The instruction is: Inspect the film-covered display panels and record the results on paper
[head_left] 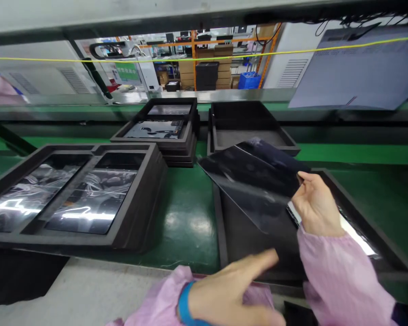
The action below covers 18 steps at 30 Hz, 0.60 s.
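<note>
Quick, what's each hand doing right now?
Left hand: open, blurred, with nothing visibly held.
Right hand: closed, holding a dark glossy sheet by its edge.

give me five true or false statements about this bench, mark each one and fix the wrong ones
1. The right hand holds a dark glossy sheet. True.
2. The left hand grips the sheet too. False: it is open and apart from it.
3. The blue wristband is on the right wrist. False: it is on the left.
4. Two glossy panels lie in the near-left tray. True.
5. The cord across the view is red. False: it is yellow.
</note>
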### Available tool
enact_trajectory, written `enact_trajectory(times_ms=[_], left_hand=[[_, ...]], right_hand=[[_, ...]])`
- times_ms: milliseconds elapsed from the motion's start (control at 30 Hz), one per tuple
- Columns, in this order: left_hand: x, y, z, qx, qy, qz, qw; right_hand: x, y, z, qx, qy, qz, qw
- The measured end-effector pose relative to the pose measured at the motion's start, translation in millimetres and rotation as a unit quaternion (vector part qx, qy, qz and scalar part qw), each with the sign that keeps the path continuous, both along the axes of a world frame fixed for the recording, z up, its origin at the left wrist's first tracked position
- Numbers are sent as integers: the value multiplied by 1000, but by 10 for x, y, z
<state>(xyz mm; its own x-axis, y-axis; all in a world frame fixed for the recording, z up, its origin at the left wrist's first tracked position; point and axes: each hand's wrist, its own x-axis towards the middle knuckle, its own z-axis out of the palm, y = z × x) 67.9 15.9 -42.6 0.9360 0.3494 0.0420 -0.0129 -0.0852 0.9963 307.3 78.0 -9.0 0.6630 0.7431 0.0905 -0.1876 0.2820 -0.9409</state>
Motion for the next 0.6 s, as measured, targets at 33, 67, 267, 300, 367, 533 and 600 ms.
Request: enact_trajectory(times_ms=[33, 67, 267, 300, 367, 533, 600], left_hand=[[140, -2, -100, -9, -14, 79, 997], [285, -5, -185, -19, -56, 147, 987], [643, 0, -101, -170, -306, 440, 827], [580, 34, -33, -195, -300, 487, 796], [387, 141, 72, -227, -272, 546, 759], [-41, 344, 107, -204, -262, 459, 824], [-77, 310, 92, -188, -265, 380, 866]], right_hand=[[-141, -60, 3, -1, 24, 12, 1000], [-318, -141, -5, -1, 52, 25, 998], [-1305, -841, -527, 12, -60, 43, 997], [-1323, -924, -663, 25, -115, 48, 992], [-1190, -1002, -870, 53, -215, 49, 974], [-374, -695, -658, 8, -180, -62, 982], [-131, -478, -377, -55, -149, 35, 987]])
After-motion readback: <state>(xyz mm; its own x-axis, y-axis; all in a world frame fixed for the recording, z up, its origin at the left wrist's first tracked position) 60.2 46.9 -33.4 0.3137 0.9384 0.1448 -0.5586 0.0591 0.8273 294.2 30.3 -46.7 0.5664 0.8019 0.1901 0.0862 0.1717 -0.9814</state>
